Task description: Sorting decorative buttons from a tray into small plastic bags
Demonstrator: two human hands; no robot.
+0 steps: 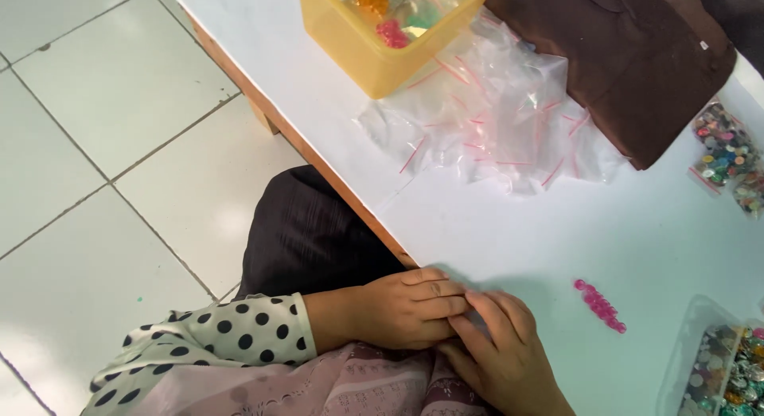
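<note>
My left hand [398,309], coming out of a white sleeve with black dots, lies at the near edge of the white table [605,233]. Its fingers stretch across the fingertips of my right hand [501,352], which curls in from below. The two hands touch, and whatever is between the fingers is hidden. A short string of pink beads [601,305] lies on the table just right of my hands, apart from them.
A yellow plastic tub [358,50] with coloured bits stands at the far edge. Beside it lie a heap of clear zip bags [493,114] and a brown cloth piece [629,58]. Bags of mixed coloured gems [724,153] and a clear tub of gems [716,368] sit at the right. White tiled floor [103,145] lies left.
</note>
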